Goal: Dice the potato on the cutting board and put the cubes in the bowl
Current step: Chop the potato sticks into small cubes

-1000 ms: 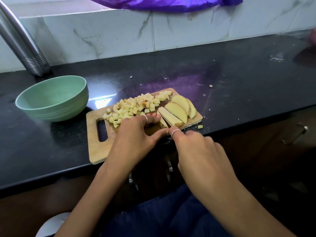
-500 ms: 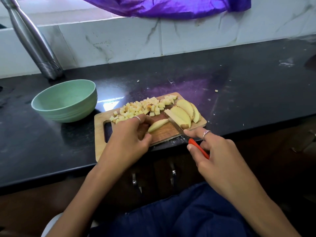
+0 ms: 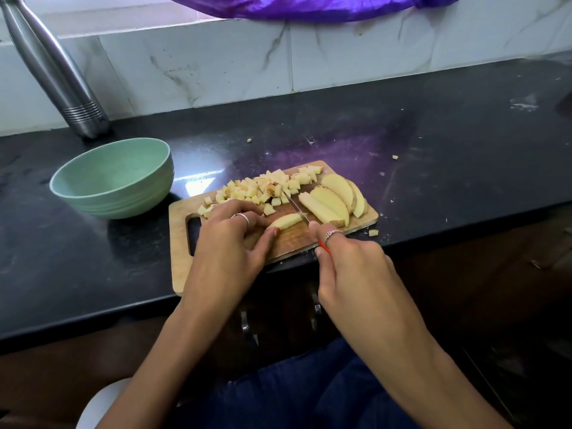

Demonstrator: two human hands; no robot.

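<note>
Wooden cutting board sits at the front edge of the black worktop, handle slot to the left. Left hand holds a single potato slice flat on the board, fingers curled over its left end, thumb tip against its near side. Right hand has a closed grip on a knife with a red handle, index finger extended along the top; blade lies across the right end of that slice, tip pointing away toward the cube pile. Diced potato cubes are heaped on the far half of the board, all still on it. Uncut slices lean stacked at the board's right end. Green bowl stands just left of the board, with no cubes visible inside. One stray cube lies on the worktop beside the board's right corner. Steel bottle stands behind the bowl against the tiled wall.
</note>
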